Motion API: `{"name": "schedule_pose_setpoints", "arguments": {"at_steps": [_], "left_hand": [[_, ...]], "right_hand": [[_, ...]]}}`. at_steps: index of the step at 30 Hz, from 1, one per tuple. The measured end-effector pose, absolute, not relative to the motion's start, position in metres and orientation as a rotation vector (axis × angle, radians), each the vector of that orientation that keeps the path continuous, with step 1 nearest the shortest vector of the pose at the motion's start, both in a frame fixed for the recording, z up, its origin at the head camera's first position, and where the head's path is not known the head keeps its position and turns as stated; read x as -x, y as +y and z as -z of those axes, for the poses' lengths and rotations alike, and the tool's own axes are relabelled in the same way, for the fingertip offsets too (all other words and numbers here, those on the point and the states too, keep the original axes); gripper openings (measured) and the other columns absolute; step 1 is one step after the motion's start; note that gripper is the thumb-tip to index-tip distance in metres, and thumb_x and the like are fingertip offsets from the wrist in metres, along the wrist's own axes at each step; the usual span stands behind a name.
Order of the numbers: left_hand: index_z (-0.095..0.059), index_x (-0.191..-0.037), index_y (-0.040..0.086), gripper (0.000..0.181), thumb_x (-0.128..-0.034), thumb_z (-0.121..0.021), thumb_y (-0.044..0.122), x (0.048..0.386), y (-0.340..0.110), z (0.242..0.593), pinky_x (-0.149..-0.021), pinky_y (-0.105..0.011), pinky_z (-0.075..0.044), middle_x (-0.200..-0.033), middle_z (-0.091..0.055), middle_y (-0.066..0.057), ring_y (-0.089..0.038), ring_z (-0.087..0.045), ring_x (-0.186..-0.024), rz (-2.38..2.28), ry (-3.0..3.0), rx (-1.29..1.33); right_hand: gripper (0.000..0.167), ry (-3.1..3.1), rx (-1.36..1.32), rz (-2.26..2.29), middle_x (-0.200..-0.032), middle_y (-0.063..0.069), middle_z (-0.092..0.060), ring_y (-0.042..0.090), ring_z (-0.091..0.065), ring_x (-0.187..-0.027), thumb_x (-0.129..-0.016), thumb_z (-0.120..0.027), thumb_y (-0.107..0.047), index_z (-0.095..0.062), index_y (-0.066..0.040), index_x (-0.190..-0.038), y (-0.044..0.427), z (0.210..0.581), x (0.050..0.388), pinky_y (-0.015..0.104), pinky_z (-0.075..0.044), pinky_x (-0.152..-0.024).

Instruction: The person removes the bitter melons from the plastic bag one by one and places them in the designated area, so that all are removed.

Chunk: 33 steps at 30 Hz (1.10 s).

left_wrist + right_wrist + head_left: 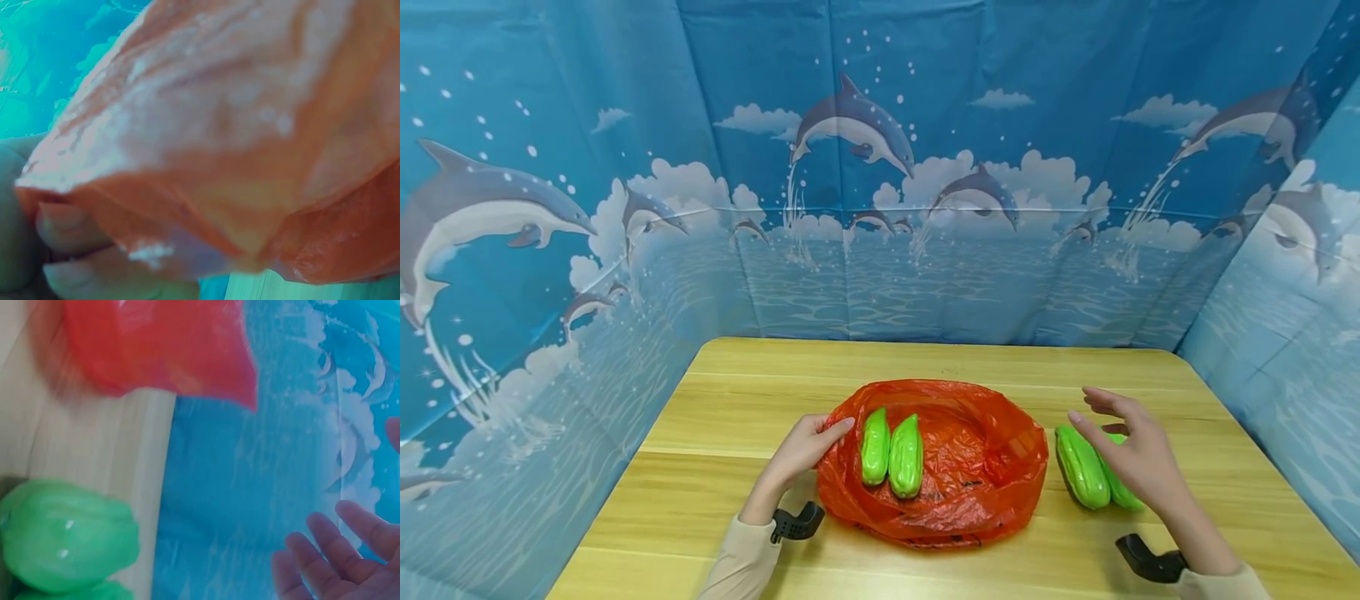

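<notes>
A red plastic bag (977,508) lies with its mouth spread wide on the table. Inside, toward its left, two glossy green ribbed fruits (906,458) lie side by side. My left hand (801,450) pinches the bag's left rim, thumb on the inner side; the left wrist view shows fingertips against the thin red film (219,112). Above two more green ribbed fruits (1082,471) on the right, my right hand (1138,458) hovers with fingers spread and nothing in them. It partly hides the farther-right fruit. In the right wrist view, those fruits (69,537) sit apart from the hand (344,569).
The light wooden table (737,400) has rounded back corners. Blue dolphin-print curtains (880,275) hang behind it and along both sides. A black wrist mount (797,522) sits on the left wrist, another (1150,560) on the right.
</notes>
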State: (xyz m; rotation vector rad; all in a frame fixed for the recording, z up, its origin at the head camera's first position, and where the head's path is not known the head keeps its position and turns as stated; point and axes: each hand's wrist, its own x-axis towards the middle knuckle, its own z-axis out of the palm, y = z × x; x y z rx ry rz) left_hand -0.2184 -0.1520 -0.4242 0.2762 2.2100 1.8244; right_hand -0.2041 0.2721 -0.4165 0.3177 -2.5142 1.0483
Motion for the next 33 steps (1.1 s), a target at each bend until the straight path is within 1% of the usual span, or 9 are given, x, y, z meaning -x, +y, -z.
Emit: {"name": "schedule_pose_setpoints", "arguments": {"at_steps": [3,8,12,17,22,25,30,33], "left_hand": [[-0.055,-0.084,-0.012,0.037,-0.0991,-0.053,0.021,0.219,-0.153,0.424,-0.051,-0.025,-0.048,-0.066,-0.057,-0.016,-0.014,-0.057,-0.054,-1.829,2.202,-0.279],[-0.056,-0.085,-0.012,0.036,-0.0992,-0.053,0.021,0.219,-0.152,0.424,-0.052,-0.025,-0.049,-0.068,-0.059,-0.02,-0.015,-0.059,-0.056,-1.834,2.193,-0.282],[-0.055,-0.085,-0.012,0.037,-0.0992,-0.053,0.022,0.219,-0.152,0.425,-0.053,-0.026,-0.05,-0.068,-0.059,-0.02,-0.016,-0.06,-0.056,-1.832,2.194,-0.288],[-0.054,-0.084,-0.012,0.037,-0.0993,-0.052,0.022,0.219,-0.151,0.425,-0.052,-0.025,-0.049,-0.066,-0.057,-0.017,-0.015,-0.058,-0.055,-1.834,2.196,-0.284],[-0.054,-0.083,-0.013,0.036,-0.0994,-0.052,0.019,0.218,-0.151,0.425,-0.049,-0.024,-0.046,-0.063,-0.055,-0.012,-0.012,-0.054,-0.052,-1.839,2.207,-0.283],[-0.054,-0.084,-0.013,0.036,-0.0997,-0.051,0.019,0.218,-0.15,0.425,-0.049,-0.024,-0.045,-0.063,-0.055,-0.012,-0.012,-0.053,-0.051,-1.84,2.207,-0.289],[-0.057,-0.087,-0.013,0.036,-0.0994,-0.052,0.02,0.218,-0.151,0.424,-0.05,-0.024,-0.047,-0.065,-0.058,-0.014,-0.013,-0.056,-0.053,-1.835,2.213,-0.289],[-0.056,-0.084,-0.011,0.036,-0.0994,-0.052,0.021,0.218,-0.151,0.424,-0.05,-0.024,-0.046,-0.063,-0.056,-0.011,-0.012,-0.054,-0.053,-1.83,2.226,-0.289]], "right_hand": [[0.048,-2.511,-0.345,-1.047,-0.125,0.016,-0.054,0.027,-0.05,-0.107,-0.092,-0.066,-0.025,-0.053,-0.001,-0.131,0.263,0.413,0.204,0.017,-0.042,-0.075],[0.048,-2.524,-0.383,-1.045,-0.123,0.014,-0.055,0.028,-0.051,-0.108,-0.091,-0.066,-0.026,-0.053,-0.003,-0.131,0.251,0.406,0.205,0.018,-0.042,-0.075],[0.048,-2.554,-0.437,-1.042,-0.123,0.013,-0.056,0.027,-0.052,-0.108,-0.091,-0.066,-0.027,-0.053,-0.005,-0.131,0.243,0.401,0.209,0.025,-0.045,-0.077],[0.047,-2.588,-0.516,-1.036,-0.121,0.013,-0.057,0.027,-0.053,-0.107,-0.091,-0.066,-0.029,-0.054,-0.005,-0.13,0.23,0.396,0.216,0.029,-0.047,-0.077],[0.05,-2.66,-0.563,-1.041,-0.123,0.014,-0.057,0.028,-0.053,-0.11,-0.092,-0.063,-0.036,-0.054,-0.005,-0.13,0.217,0.391,0.222,0.042,-0.048,-0.082],[0.052,-2.683,-0.599,-1.05,-0.124,0.015,-0.057,0.03,-0.054,-0.109,-0.092,-0.063,-0.038,-0.054,-0.005,-0.13,0.21,0.389,0.226,0.047,-0.048,-0.083],[0.055,-2.717,-0.622,-1.062,-0.125,0.014,-0.057,0.032,-0.055,-0.107,-0.091,-0.063,-0.041,-0.054,-0.005,-0.13,0.199,0.388,0.23,0.046,-0.049,-0.082],[0.056,-2.745,-0.626,-1.06,-0.124,0.012,-0.058,0.031,-0.055,-0.108,-0.091,-0.062,-0.044,-0.056,-0.005,-0.13,0.193,0.388,0.232,0.044,-0.049,-0.082]]}}
